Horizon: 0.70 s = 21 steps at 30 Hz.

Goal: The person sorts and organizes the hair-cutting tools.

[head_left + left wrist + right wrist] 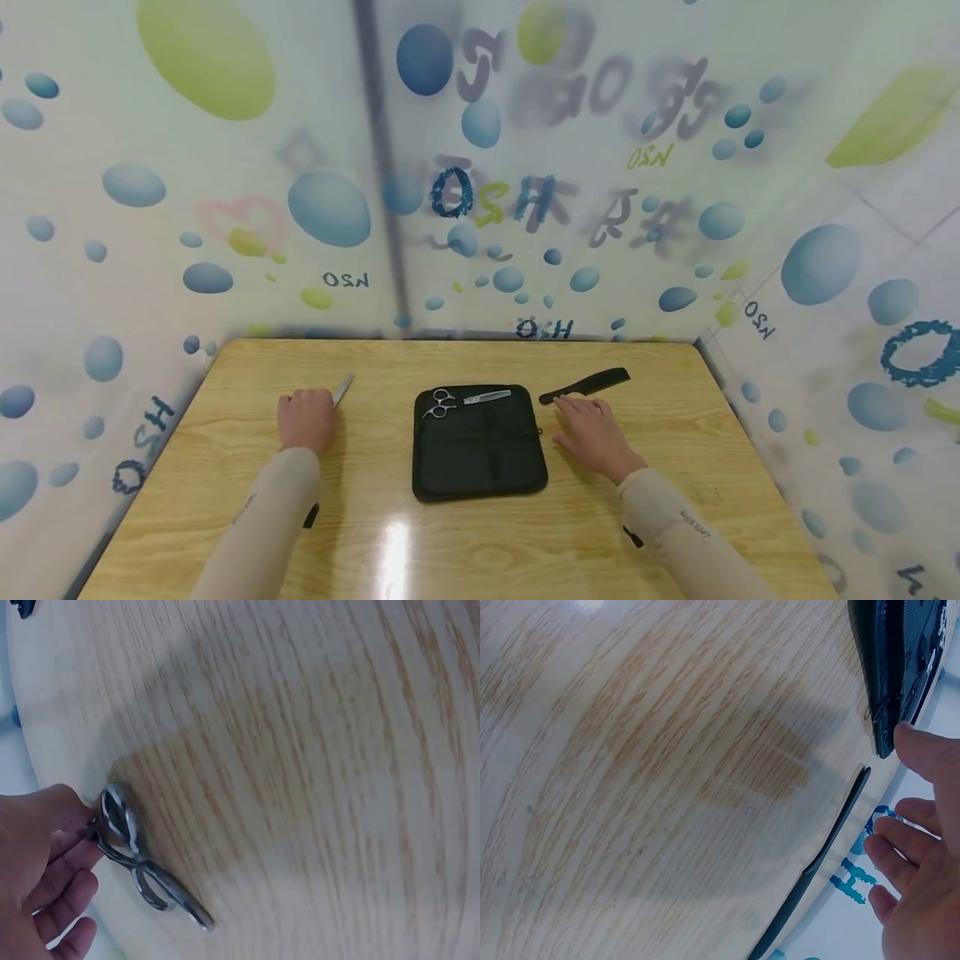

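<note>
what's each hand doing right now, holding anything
Left hand: closed, holding metal scissors.
Right hand: open, holding nothing, fingers near the black comb.

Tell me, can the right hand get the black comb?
Probably yes: the right hand looks empty and close to the black comb, and nothing seems to block the way between them.

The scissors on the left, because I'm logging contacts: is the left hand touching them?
Touching. The left wrist view shows the left hand pinching the scissors between its thumb and fingers.
</note>
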Available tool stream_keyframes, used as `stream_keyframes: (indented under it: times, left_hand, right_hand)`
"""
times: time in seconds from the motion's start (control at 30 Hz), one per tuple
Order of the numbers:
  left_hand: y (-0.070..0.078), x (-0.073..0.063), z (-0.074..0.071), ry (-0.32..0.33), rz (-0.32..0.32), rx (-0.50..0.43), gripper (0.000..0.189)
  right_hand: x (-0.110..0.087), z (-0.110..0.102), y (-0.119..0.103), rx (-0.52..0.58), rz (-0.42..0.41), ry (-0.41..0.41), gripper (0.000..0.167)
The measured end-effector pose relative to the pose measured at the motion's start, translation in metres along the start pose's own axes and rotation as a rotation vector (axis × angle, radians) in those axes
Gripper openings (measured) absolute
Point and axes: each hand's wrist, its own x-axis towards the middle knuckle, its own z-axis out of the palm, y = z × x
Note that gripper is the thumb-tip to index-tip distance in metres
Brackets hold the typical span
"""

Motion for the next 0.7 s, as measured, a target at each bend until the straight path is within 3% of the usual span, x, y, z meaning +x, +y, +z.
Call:
stream_keyframes:
  times: [0.13,0.37,0.53,0.7]
  left_hand:
    - [-0.005,0.0,0.0,-0.05,-0.009,-0.087,0.02]
    - [-0.009,-0.001,-0.007,-0.034,-0.002,-0.225,0.018]
    - [0.0,-0.003,-0.022,-0.081,-0.048,-0.34,0.021]
    - [0.012,-0.004,-0.032,-0.071,-0.029,-0.431,0.024]
  right_hand:
    - [0.0,0.0,0.0,-0.006,-0.004,0.006,0.063]
    - [0.002,-0.002,-0.005,-0.004,-0.007,0.019,0.062]
    - [0.004,-0.001,-0.009,0.008,-0.024,0.043,0.059]
    - [0.006,-0.001,-0.015,0.026,-0.028,0.053,0.058]
